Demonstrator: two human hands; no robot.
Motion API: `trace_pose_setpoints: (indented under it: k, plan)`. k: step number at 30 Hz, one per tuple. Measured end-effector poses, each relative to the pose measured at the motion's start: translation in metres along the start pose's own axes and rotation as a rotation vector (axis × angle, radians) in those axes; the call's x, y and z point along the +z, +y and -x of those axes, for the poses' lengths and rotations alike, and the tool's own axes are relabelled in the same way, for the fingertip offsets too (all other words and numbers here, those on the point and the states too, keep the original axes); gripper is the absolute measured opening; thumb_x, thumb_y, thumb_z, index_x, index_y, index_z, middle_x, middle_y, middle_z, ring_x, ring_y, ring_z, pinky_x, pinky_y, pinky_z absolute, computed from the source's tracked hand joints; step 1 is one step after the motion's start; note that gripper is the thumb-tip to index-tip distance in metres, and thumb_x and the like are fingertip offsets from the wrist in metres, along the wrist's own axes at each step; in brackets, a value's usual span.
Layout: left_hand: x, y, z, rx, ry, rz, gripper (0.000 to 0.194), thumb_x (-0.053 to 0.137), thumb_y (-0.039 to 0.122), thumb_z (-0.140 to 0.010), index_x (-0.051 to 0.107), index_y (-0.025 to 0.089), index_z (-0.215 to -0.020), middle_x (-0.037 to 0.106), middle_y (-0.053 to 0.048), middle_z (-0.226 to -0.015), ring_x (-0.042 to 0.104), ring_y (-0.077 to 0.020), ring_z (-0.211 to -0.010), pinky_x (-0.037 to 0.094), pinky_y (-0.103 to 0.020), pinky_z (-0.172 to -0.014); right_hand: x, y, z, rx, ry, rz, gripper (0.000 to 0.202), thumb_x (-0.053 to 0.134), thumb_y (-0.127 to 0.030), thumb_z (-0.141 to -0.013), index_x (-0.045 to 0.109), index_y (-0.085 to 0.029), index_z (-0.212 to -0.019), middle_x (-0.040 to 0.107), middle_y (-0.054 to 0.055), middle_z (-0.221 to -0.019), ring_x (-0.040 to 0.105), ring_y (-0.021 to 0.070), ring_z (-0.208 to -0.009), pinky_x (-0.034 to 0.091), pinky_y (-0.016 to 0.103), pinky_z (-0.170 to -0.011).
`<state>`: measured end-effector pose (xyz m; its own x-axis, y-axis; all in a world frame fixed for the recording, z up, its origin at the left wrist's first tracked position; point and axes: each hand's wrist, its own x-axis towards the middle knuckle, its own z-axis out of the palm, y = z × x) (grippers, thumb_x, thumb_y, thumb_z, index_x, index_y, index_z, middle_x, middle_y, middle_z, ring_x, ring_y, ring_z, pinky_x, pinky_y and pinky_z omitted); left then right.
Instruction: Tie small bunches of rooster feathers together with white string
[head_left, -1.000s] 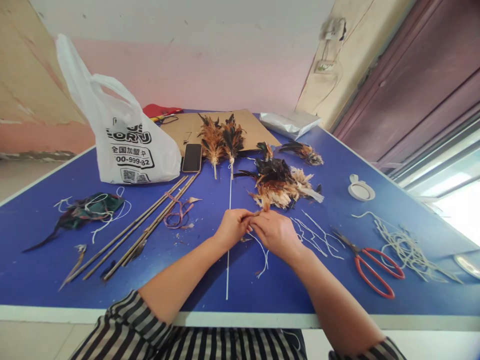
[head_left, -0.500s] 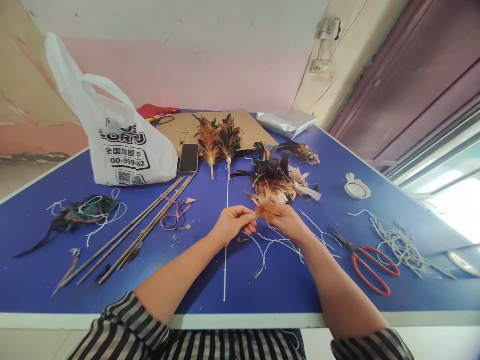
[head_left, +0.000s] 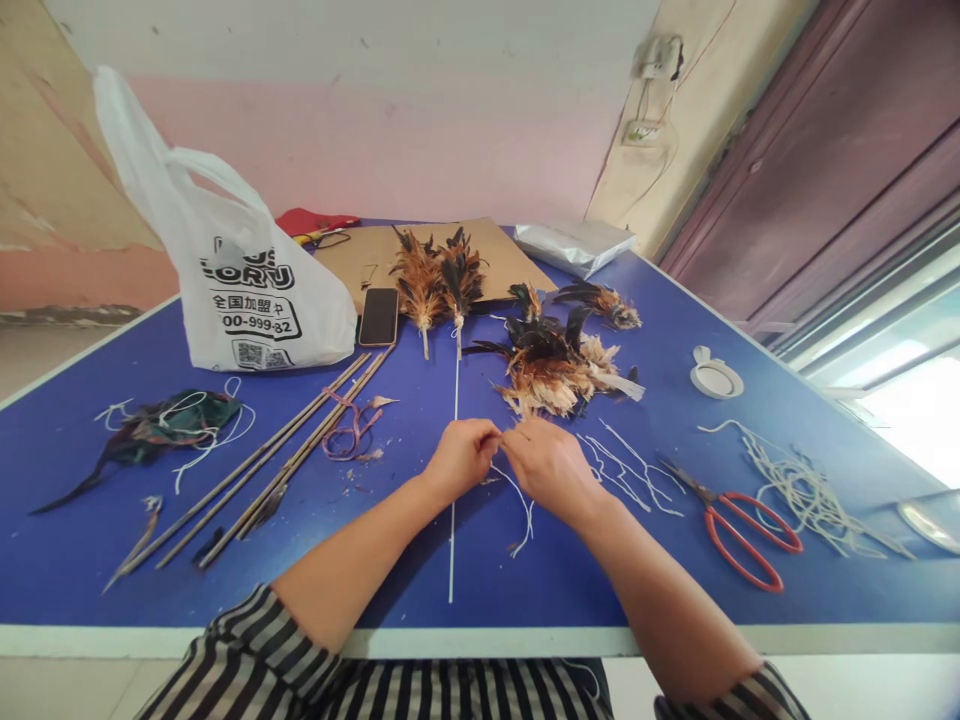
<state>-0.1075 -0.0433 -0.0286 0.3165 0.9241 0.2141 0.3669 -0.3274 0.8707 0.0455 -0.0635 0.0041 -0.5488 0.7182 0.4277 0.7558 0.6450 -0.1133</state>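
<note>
My left hand [head_left: 461, 460] is closed, its thumb and fingers pinched at the tips. My right hand [head_left: 551, 465] is closed too and meets it fingertip to fingertip, back of the hand upward. Between them they grip a small brown feather, now almost wholly hidden by the fingers. Just beyond lies a loose pile of brown, black and cream feathers [head_left: 551, 370]. Cut pieces of white string [head_left: 615, 475] are spread beside and under my right hand. Two tied feather bunches [head_left: 420, 280] lie farther back, partly on brown cardboard [head_left: 517, 265].
Red-handled scissors [head_left: 739, 525] and a tangle of white string [head_left: 810, 500] lie at right, near a tape roll [head_left: 716, 378]. Thin sticks [head_left: 300, 450], a phone [head_left: 378, 318], a white plastic bag [head_left: 255, 270] and a dark bundle with string [head_left: 172, 425] are at left.
My right hand has turned over and moved left and slightly down against my left hand, covering the brown feather that showed before. The left hand has curled more tightly.
</note>
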Motion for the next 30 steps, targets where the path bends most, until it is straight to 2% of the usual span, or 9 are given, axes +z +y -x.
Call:
trace_pose_setpoints:
  k: [2, 4, 6, 9, 13, 16, 20, 26, 30]
  plan:
    - [-0.004, 0.004, 0.001, 0.036, -0.137, 0.007, 0.011, 0.052, 0.014, -0.069, 0.060, 0.016, -0.061, 0.056, 0.000, -0.055, 0.052, -0.0090, -0.055, 0.039, -0.020, -0.058, -0.008, 0.012, -0.002, 0.020, -0.019, -0.120, 0.019, 0.046, -0.018, -0.079, 0.058, -0.016, -0.066, 0.055, 0.005, -0.065, 0.049, 0.0157, -0.069, 0.036, 0.027, -0.065]
    - [-0.009, 0.008, 0.001, -0.048, -0.282, 0.192, 0.008, 0.054, 0.019, -0.071, 0.060, 0.015, -0.066, 0.057, 0.000, -0.057, 0.052, -0.0088, -0.051, 0.040, -0.020, -0.052, -0.013, 0.025, -0.002, 0.133, -0.048, -0.365, 0.016, 0.051, -0.023, -0.077, 0.060, -0.016, -0.066, 0.054, 0.002, -0.062, 0.049, 0.0132, -0.063, 0.036, 0.025, -0.060]
    - [-0.011, 0.012, 0.000, -0.174, -0.333, 0.466, 0.011, 0.057, 0.025, -0.072, 0.060, 0.014, -0.073, 0.058, 0.000, -0.058, 0.052, -0.0082, -0.047, 0.040, -0.019, -0.046, -0.013, 0.035, -0.002, 0.308, -0.097, -0.649, 0.017, 0.054, -0.030, -0.075, 0.061, -0.016, -0.068, 0.053, -0.001, -0.057, 0.045, 0.0103, -0.052, 0.035, 0.024, -0.052]
    - [-0.009, 0.013, -0.003, -0.288, -0.206, 0.855, 0.016, 0.063, 0.027, -0.069, 0.057, 0.013, -0.072, 0.059, 0.001, -0.059, 0.050, -0.0045, -0.044, 0.039, -0.015, -0.043, -0.003, 0.035, -0.002, 0.465, -0.044, -0.934, 0.021, 0.057, -0.037, -0.072, 0.060, -0.016, -0.070, 0.055, -0.001, -0.059, 0.045, 0.0094, -0.052, 0.036, 0.023, -0.051]
    - [0.000, 0.006, -0.006, -0.445, -0.026, 1.168, 0.012, 0.066, 0.018, -0.067, 0.058, 0.012, -0.074, 0.058, 0.002, -0.059, 0.050, -0.0008, -0.045, 0.039, -0.009, -0.044, 0.011, 0.018, -0.003, 0.518, 0.096, -0.845, 0.018, 0.056, -0.034, -0.072, 0.060, -0.016, -0.069, 0.051, -0.002, -0.054, 0.041, 0.0084, -0.047, 0.032, 0.022, -0.046]
    - [0.006, 0.000, -0.007, -0.537, 0.040, 1.215, 0.008, 0.063, 0.012, -0.069, 0.059, 0.011, -0.076, 0.059, 0.001, -0.059, 0.053, -0.0021, -0.047, 0.043, -0.009, -0.045, 0.013, 0.008, -0.002, 0.381, 0.159, -0.621, 0.017, 0.049, -0.027, -0.078, 0.061, -0.017, -0.071, 0.052, -0.001, -0.055, 0.043, 0.0100, -0.049, 0.035, 0.023, -0.049]
    - [0.011, -0.001, -0.005, -0.619, 0.056, 1.151, 0.004, 0.060, 0.009, -0.070, 0.059, 0.008, -0.074, 0.058, -0.001, -0.057, 0.053, -0.0039, -0.044, 0.043, -0.012, -0.043, 0.011, 0.009, 0.002, 0.141, 0.231, -0.397, 0.016, 0.047, -0.020, -0.079, 0.061, -0.018, -0.072, 0.057, 0.005, -0.075, 0.054, 0.0149, -0.073, 0.043, 0.027, -0.068]
    - [0.010, 0.005, -0.003, -0.591, 0.034, 0.987, 0.010, 0.064, 0.016, -0.068, 0.058, 0.008, -0.067, 0.058, -0.002, -0.053, 0.051, -0.0053, -0.041, 0.041, -0.014, -0.040, 0.010, 0.017, 0.004, -0.051, 0.129, -0.429, 0.015, 0.043, -0.012, -0.080, 0.056, -0.018, -0.077, 0.050, 0.010, -0.119, 0.050, 0.0183, -0.107, 0.043, 0.034, -0.087]
    - [0.007, 0.005, -0.003, -0.550, 0.024, 0.868, 0.014, 0.066, 0.019, -0.065, 0.057, 0.008, -0.065, 0.058, -0.002, -0.054, 0.052, -0.0064, -0.042, 0.040, -0.016, -0.040, 0.012, 0.024, 0.004, -0.096, 0.053, -0.460, 0.014, 0.042, -0.013, -0.081, 0.054, -0.018, -0.076, 0.053, 0.012, -0.118, 0.048, 0.0188, -0.112, 0.042, 0.035, -0.090]
